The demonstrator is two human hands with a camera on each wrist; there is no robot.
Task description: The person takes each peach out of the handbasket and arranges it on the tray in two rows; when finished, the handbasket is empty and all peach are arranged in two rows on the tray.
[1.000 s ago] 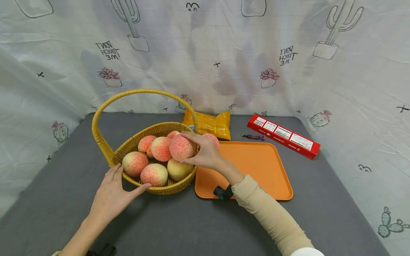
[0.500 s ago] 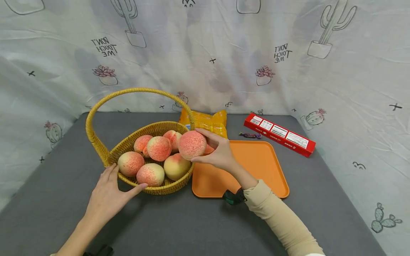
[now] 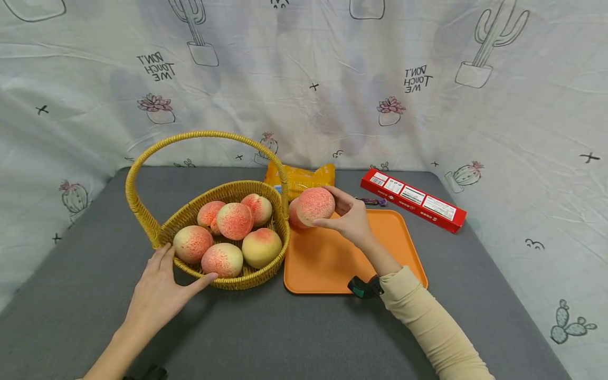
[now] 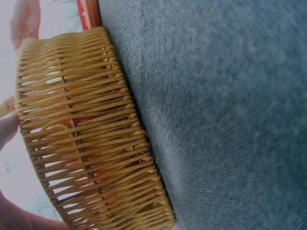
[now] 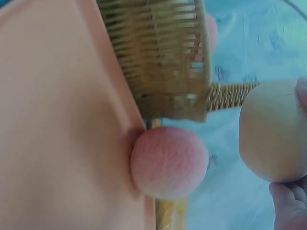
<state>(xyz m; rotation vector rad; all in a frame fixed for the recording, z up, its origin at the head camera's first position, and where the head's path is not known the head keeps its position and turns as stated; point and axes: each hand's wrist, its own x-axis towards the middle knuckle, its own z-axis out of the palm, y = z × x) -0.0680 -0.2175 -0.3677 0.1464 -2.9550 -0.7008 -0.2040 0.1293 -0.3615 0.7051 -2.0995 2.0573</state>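
Seen from the head camera: a pink-and-cream peach (image 3: 315, 205) in the right hand (image 3: 349, 215), pinched between thumb and fingers, with just the fruit's width left between them. Held in the air over the far left corner of an orange tray (image 3: 328, 269), just outside the wicker basket (image 3: 247, 283). A second ago, above the right side of the basket; half a second ago, level with its right rim; now fully past it.

Behind the raised fruit and partly hidden by it, a second peach (image 3: 293, 214) at the tray's corner, close to the basket. Visible gap between the two peaches in the right wrist view.

Unchanged at the basket's near left: the left hand (image 3: 159, 290), with thumb and fingers spread wide and relaxed, touching the rim. No fruit in its grasp.

Inside the basket, six more peaches (image 3: 235, 220), including a yellower one (image 3: 262, 248) at right, partly covered a second ago and now in full view. Behind basket and tray, a yellow packet (image 3: 304, 177). Farther right on the grey table (image 3: 247, 332), a purple-wrapped candy (image 3: 372, 201) and a long red box (image 3: 413, 200).
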